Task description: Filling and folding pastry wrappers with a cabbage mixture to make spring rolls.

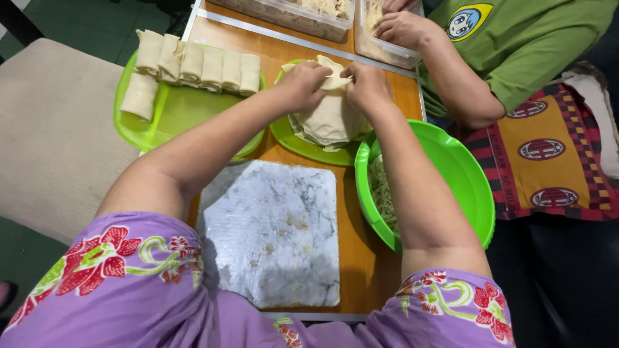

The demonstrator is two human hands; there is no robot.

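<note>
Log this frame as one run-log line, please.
left hand: grip on top wrapper | right hand: grip on top wrapper | wrapper stack: on green plate | rolls: on green tray

A slab (269, 232) lay on the table (361, 258) nearest the person. At its twelve o'clock sat a plate (293, 138) bearing a stack of wrappers (332, 119), with the left hand (303, 84) and right hand (367, 87) on the stack. At ten o'clock a tray (164, 116) carried rolls (193, 64). At three o'clock stood a bowl (464, 174) holding shreds (382, 193). Tubs (303, 16) lay beyond, at twelve o'clock.
</note>
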